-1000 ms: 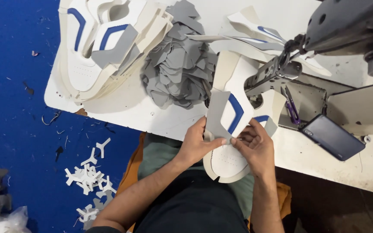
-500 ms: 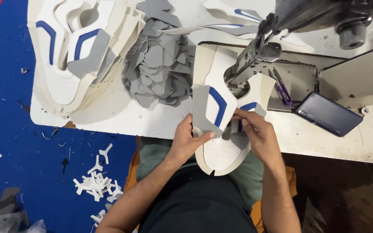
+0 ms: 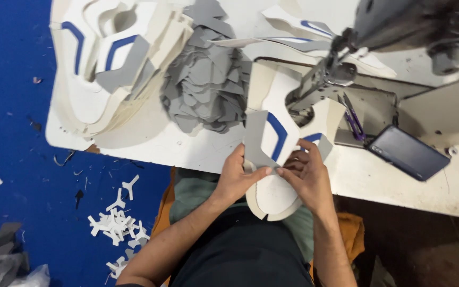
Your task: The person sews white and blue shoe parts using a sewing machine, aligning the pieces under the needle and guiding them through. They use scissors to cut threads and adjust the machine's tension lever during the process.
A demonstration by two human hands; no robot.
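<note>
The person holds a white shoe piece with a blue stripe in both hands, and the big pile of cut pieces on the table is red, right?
Not quite. The head view shows the pile of cut pieces is grey, not red. The rest holds: the left hand and right hand hold the white shoe piece with a blue stripe at the edge of the white table.

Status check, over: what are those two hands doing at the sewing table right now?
Left hand and right hand both pinching a white shoe panel with grey and blue trim. Panel overhangs the table edge, below the sewing machine. Nothing between them.

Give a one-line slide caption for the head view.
Both hands hold a white shoe upper beside a sewing machine.
</note>
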